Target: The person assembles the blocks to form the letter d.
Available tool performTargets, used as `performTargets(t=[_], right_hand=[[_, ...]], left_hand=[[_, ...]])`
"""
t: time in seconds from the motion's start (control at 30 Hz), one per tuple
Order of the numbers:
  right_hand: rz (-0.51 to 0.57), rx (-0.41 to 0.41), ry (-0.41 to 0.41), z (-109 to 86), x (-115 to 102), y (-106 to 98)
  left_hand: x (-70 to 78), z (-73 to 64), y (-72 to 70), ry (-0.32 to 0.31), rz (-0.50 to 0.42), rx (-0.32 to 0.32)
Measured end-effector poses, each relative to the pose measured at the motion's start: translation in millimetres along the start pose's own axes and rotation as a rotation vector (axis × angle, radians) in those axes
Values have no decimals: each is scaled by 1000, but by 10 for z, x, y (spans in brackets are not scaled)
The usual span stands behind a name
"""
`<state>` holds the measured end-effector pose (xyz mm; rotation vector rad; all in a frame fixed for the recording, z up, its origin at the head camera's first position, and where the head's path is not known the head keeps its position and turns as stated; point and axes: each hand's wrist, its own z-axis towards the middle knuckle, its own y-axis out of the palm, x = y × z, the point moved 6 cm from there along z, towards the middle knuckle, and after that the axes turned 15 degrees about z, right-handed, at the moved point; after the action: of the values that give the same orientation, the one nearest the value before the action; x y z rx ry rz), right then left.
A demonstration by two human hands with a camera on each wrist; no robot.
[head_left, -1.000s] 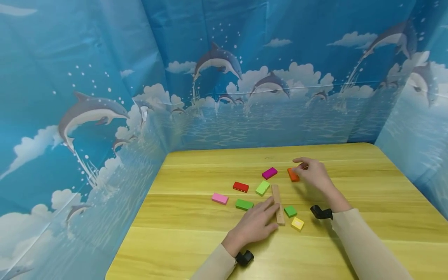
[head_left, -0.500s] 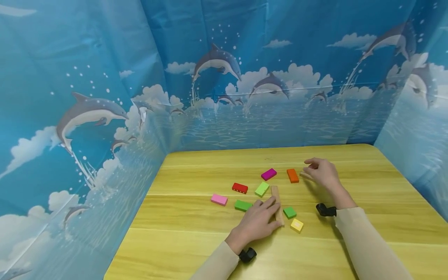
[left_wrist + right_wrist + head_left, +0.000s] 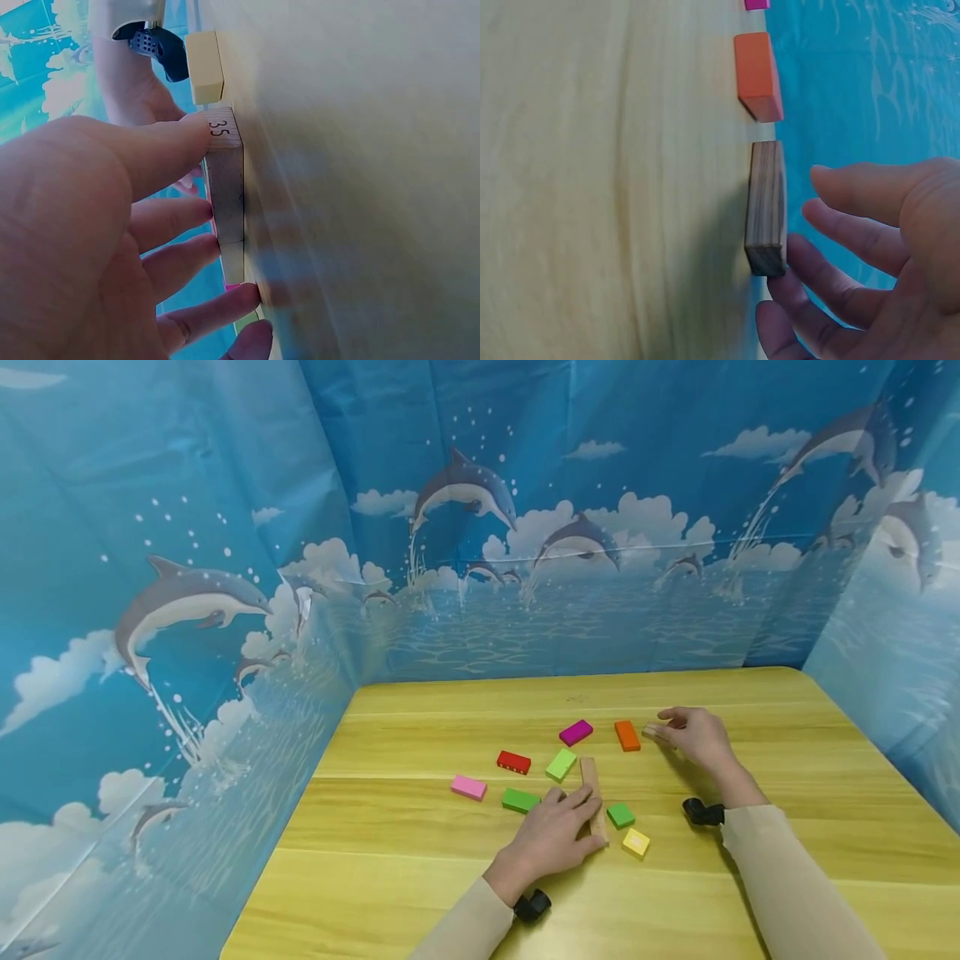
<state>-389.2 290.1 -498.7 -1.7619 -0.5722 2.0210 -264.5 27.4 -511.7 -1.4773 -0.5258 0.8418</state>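
Note:
My left hand (image 3: 551,835) rests with extended fingers on a row of plain wooden blocks (image 3: 589,772). In the left wrist view its thumb touches the end of the wooden block (image 3: 226,176) printed 35, and other fingertips lie along the side. My right hand (image 3: 701,739) is at a small striped wooden block (image 3: 766,199) right of the orange block (image 3: 627,736). In the right wrist view, lower fingers touch or nearly touch that wooden block's near end, while the thumb stands apart from it.
Left of the row lie lime (image 3: 561,765), green (image 3: 521,800), red (image 3: 514,762), pink (image 3: 468,787) and magenta (image 3: 576,732) blocks. A small green block (image 3: 620,815) and a yellow block (image 3: 636,843) lie on its right. A dolphin-print curtain (image 3: 480,635) surrounds the table (image 3: 360,860).
My right hand has moved right from the orange block to the small wooden block, then slightly nearer, its fingers lifting clear of most of it. The left hand has shifted only slightly.

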Motion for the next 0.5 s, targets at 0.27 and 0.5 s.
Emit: performTargets(t=[0.27, 0.5], right_hand=[[-38, -47, 33, 8, 85, 38], [-79, -45, 28, 22, 76, 56]], left_hand=[[2, -5, 24, 7, 7, -10], [-3, 6, 23, -2, 12, -5]])
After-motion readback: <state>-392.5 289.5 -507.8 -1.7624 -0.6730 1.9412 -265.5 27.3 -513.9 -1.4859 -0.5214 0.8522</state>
